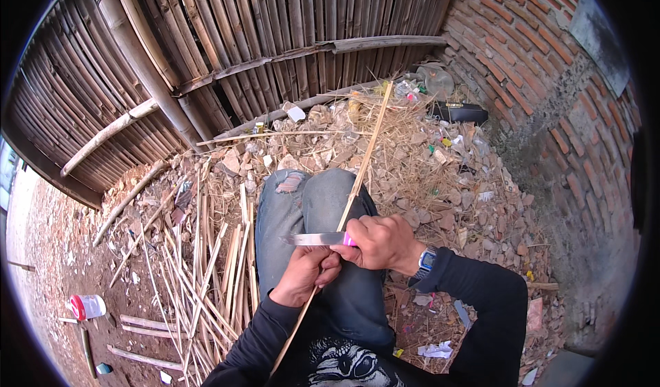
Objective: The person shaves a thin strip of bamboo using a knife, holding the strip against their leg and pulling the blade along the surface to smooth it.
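A long, thin bamboo strip (366,159) runs slantwise over my jeans, from the rubble ahead down past my left side. My left hand (307,271) is closed around its lower part, above my lap. A knife (313,239) with a pale blade and a pink handle is gripped in my right hand (382,242), which wears a wristwatch. The blade points left and lies across the strip, just above my left fingers. Whether the edge is biting into the bamboo cannot be made out. My right fingers hide most of the handle.
Many split bamboo strips (206,277) lie in a loose pile on the left. Beyond stands a bamboo fence (289,16); a brick wall (550,64) rises on the right. Rubble and litter (440,201) cover the ground. A red-and-white tub (88,307) sits at far left.
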Demonstrator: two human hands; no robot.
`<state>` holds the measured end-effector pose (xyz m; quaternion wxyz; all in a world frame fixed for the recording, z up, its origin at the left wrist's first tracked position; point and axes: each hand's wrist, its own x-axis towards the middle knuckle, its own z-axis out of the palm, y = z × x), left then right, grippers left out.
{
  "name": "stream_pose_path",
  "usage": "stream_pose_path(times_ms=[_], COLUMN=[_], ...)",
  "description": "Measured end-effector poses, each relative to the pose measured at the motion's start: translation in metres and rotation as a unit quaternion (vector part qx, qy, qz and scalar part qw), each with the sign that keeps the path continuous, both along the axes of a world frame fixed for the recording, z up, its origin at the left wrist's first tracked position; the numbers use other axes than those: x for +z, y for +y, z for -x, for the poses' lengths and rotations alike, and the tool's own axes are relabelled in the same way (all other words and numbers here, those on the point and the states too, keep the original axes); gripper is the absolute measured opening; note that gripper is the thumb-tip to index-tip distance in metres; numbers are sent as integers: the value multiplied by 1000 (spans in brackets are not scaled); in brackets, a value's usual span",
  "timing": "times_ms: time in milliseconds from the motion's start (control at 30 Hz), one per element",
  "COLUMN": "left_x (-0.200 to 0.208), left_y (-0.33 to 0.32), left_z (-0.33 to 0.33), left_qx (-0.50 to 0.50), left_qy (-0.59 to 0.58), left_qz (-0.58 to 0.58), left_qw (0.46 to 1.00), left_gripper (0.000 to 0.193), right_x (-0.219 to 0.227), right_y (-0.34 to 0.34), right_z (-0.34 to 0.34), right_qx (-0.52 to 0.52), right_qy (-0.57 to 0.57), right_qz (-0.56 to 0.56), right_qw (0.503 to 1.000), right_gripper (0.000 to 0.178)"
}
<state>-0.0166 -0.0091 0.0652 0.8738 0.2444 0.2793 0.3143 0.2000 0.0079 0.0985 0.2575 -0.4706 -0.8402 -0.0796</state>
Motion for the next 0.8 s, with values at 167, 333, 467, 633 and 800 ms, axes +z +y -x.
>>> stream_pose_path(times_ms=[167,333,467,633,800], left_x=[5,5,1,1,5], left_y=[3,1,-4,-6,-28], left_z=[1,5,22,22,41], left_qx=[0,-8,-12,-14,-49], left_qy=[-6,8,-3,-1,12], left_qz=[-1,2,4,27,36], left_qw=[1000,1000,1000,1000,998], left_gripper=[27,26,29,28,26], right_x=[7,-1,-1,-27,-5], right_y=[22,4,82,38,136], right_z=[-34,-9,-128,-31,-156], right_qx=[-63,-10,-153,40,-356], right_qy=[20,19,-42,3,-26], right_qz=[-4,25,-52,-25,-14], right_qw=[998,999,986,999,934], right_gripper=[49,48,46,50,62])
